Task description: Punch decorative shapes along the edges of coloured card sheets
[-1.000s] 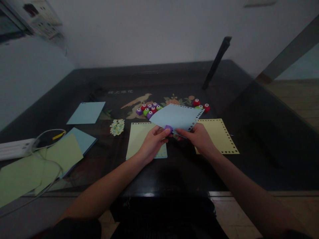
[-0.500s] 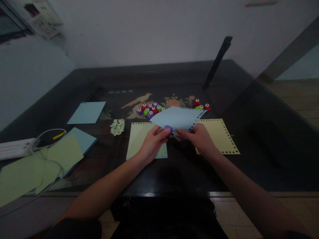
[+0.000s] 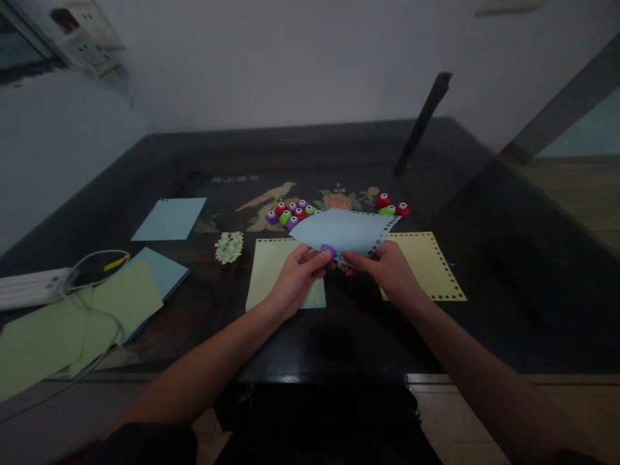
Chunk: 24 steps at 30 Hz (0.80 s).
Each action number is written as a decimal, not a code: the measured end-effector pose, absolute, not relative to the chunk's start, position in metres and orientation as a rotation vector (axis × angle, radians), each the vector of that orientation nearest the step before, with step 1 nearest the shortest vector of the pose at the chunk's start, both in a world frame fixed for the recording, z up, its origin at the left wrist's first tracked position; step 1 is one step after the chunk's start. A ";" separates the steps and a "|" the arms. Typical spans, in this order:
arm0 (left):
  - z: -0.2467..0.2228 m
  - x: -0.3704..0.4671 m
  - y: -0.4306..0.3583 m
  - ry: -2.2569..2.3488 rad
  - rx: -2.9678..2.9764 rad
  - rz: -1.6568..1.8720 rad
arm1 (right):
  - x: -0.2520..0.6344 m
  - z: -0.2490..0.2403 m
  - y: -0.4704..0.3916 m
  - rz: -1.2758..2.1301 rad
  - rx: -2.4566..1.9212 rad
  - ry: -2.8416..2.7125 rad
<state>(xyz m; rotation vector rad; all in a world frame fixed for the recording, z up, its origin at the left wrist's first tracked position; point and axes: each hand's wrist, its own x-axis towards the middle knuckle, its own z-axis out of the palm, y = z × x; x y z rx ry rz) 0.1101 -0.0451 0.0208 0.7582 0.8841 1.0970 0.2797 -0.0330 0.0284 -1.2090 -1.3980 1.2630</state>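
Observation:
My left hand (image 3: 304, 271) is closed around a purple craft paper punch (image 3: 328, 250), with the thumb on top of it. The punch sits at the near edge of a light blue sheet of paper (image 3: 346, 231), which is bent and has small shaped holes along its far and right edges. Pinching that sheet by its near right part is my right hand (image 3: 380, 263), thumb on top. Below the hands lie a pale green sheet (image 3: 271, 271) with holes along its edges and, to the right, a yellow sheet (image 3: 421, 261) with a punched border.
Several red, green and purple punches (image 3: 285, 218) stand behind the blue sheet, and 3 more punches (image 3: 389, 210) at its right. Left are a heap of paper cutouts (image 3: 228, 247), a blue sheet (image 3: 169, 218), stacked green paper (image 3: 121, 290) and a white power strip (image 3: 31, 287) with a cable.
The blue sheet has shifted very slightly. Both hands keep nearly the same place and the same hold.

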 end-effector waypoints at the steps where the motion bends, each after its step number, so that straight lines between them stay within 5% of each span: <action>1: 0.021 0.110 -0.045 0.887 0.762 1.099 | 0.280 0.029 -0.033 1.254 -1.215 -1.406; 24: 0.021 0.113 -0.047 0.796 0.819 1.132 | 0.282 0.039 -0.042 1.238 -1.260 -1.487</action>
